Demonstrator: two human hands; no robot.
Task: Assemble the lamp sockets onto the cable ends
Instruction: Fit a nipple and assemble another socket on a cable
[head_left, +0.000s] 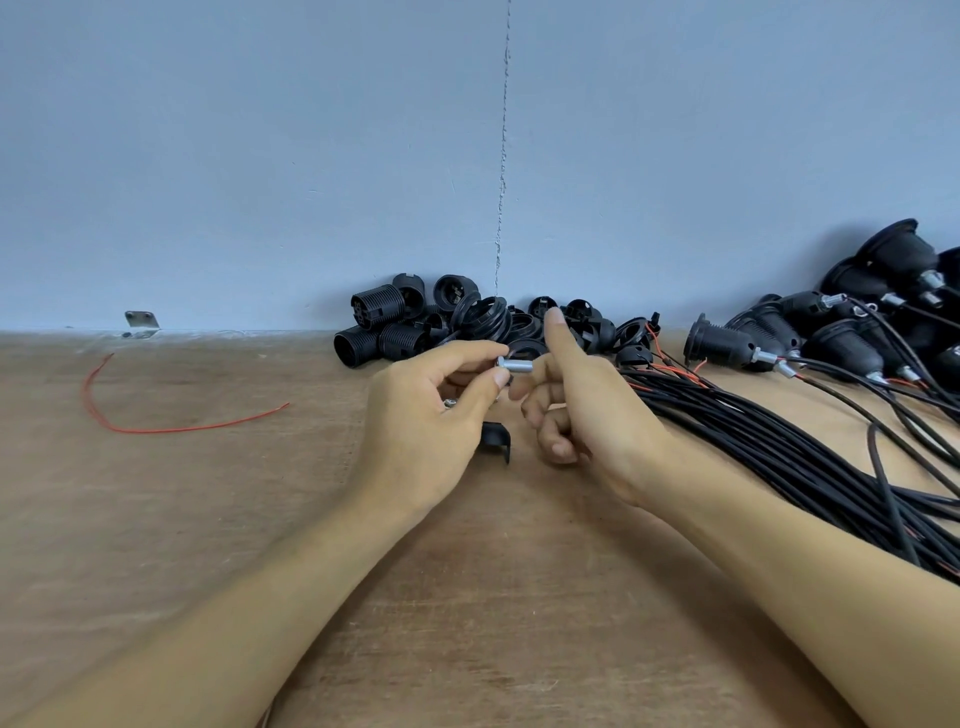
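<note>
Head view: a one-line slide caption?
Left hand and right hand hold a metal tube over the bench; socket parts behind, cable bundle at right.

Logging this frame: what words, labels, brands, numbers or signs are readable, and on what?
None can be read.
The black threaded plastic lamp sockets, the bundle of black cables and the small silver metal tube held between the left hand and right hand show no legible print; any moulded marks are too small to tell.

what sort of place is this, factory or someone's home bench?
Likely a small assembly workshop: a heap of black socket parts on a wooden bench, a thick cable bundle, and finished sockets piled at right.
</note>
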